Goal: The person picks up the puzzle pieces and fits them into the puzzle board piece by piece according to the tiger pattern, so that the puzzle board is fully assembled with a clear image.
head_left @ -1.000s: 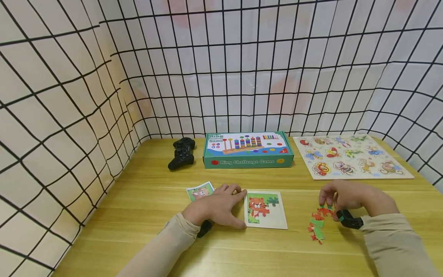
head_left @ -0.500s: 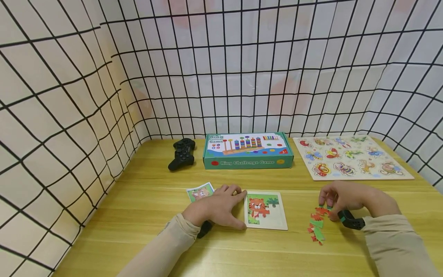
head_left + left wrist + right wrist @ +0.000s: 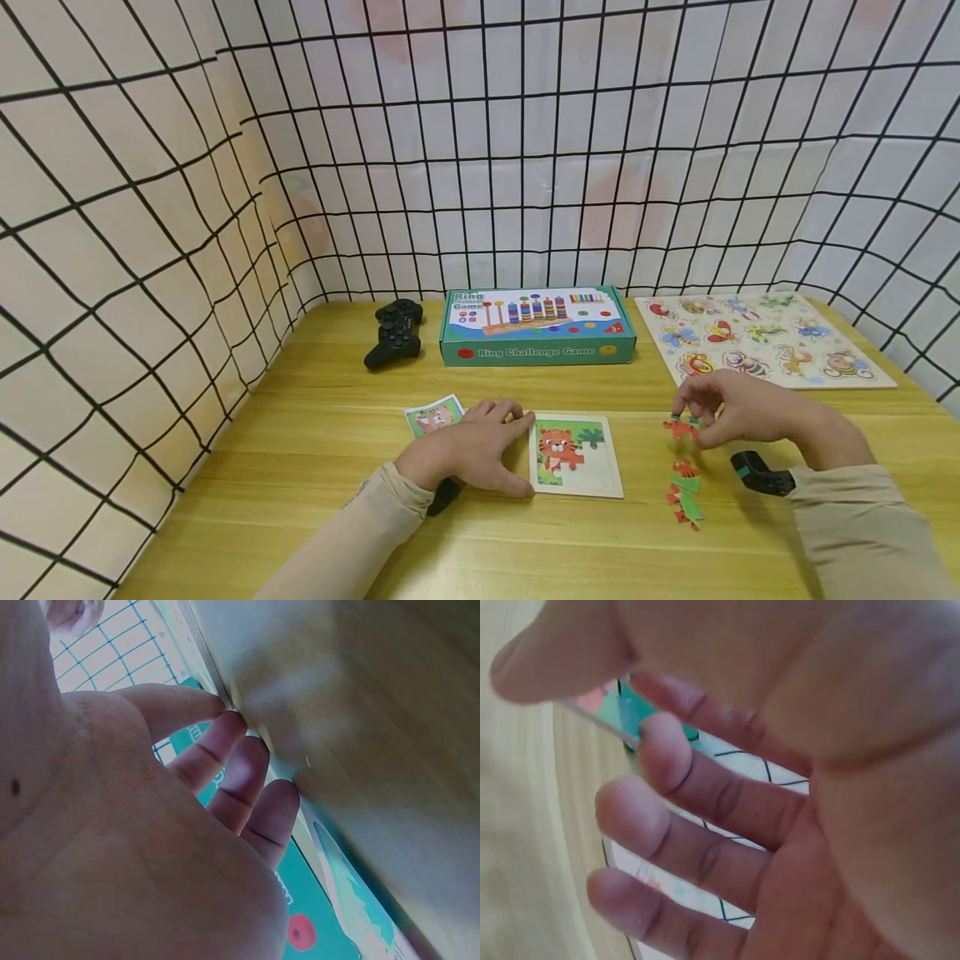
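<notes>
My left hand (image 3: 480,450) rests on the table, its thumb and index finger touching the left edge of a square wooden puzzle board (image 3: 603,479). An orange tiger in green leaves fills part of that board; its right and lower areas show bare wood. To the right, my right hand (image 3: 738,412) pinches a red and green puzzle piece (image 3: 679,428) between thumb and fingers, raised a little over the table. The right wrist view shows the piece (image 3: 604,706) edge-on and partly hidden. Several loose red and green puzzle pieces (image 3: 686,485) lie in a column below that hand.
Partly under my left hand is a tiger picture card (image 3: 435,414). Toward the back stand a black game controller (image 3: 397,333) and a green Ring Challenge Game box (image 3: 536,352). An insect puzzle board (image 3: 757,346) lies at the back right. Black wire grids (image 3: 525,167) enclose the table.
My right hand has lifted the red and green piece off the top of the column, moving away from me and slightly left. My left hand and the board have stayed put.
</notes>
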Motion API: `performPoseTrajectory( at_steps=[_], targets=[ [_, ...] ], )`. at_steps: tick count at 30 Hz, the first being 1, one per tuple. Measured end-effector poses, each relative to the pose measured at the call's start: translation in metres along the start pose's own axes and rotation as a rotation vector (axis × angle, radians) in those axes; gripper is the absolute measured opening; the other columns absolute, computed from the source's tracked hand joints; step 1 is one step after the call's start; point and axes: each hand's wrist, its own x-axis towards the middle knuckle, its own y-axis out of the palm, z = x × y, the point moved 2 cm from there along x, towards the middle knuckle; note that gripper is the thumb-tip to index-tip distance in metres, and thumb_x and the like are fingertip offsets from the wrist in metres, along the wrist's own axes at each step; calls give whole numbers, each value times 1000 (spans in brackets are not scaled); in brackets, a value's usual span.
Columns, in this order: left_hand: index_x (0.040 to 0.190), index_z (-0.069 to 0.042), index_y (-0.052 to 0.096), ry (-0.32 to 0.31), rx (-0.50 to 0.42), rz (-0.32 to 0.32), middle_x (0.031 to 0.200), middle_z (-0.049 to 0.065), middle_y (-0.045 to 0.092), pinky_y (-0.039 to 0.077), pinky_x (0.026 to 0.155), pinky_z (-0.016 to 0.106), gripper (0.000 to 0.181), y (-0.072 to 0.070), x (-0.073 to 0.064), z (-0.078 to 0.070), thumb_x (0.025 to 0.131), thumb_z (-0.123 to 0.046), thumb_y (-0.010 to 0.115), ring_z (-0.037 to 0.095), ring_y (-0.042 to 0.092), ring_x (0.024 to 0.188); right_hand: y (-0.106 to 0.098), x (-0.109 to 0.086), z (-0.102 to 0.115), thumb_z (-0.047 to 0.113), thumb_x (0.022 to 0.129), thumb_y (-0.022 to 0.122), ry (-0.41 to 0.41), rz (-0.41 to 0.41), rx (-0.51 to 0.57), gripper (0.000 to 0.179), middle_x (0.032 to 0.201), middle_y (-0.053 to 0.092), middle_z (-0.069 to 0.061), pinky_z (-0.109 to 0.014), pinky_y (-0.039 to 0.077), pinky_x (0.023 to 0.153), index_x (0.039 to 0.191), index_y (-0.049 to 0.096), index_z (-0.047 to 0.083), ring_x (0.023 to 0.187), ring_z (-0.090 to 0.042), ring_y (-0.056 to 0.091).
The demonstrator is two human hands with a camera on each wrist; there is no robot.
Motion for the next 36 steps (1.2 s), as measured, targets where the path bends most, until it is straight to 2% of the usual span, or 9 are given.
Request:
performPoseTrajectory(
  at_steps=[8,18,27,32,36],
  targets=[
    [160,-19,31,1,-1,1,142,-2,37,35,106,36,98,0,0,0,84,-67,67,18,36,123,4,5,19,10,78,82,-43,-41,-30,31,85,55,-1,-28,48,66,104,67,13,76,-13,53],
    [160,-18,31,0,-8,0,142,-3,37,35,105,35,98,-1,-1,-1,83,-67,68,18,36,123,20,23,35,9,78,82,-110,-35,-16,29,87,58,-3,-30,50,64,104,69,14,73,-12,54],
    [160,-19,31,-3,-10,1,142,-2,37,35,106,36,97,-1,-1,-1,83,-66,68,18,36,123,42,40,43,9,79,81,-83,47,-3,27,91,60,-1,-28,50,64,103,70,14,74,-12,56],
    [160,-19,31,-3,-8,2,142,-3,37,35,105,35,97,-1,-1,-1,83,-66,68,18,35,123,54,49,45,7,76,81,-119,50,-19,27,82,60,2,-26,48,62,102,72,12,71,-9,54],
    [160,-19,31,-2,-3,4,142,-2,37,35,105,35,97,-1,0,-1,84,-66,68,18,36,123,61,53,48,12,78,84,-107,48,-35,27,82,60,3,-26,46,62,102,73,12,71,-9,53]
  ],
)
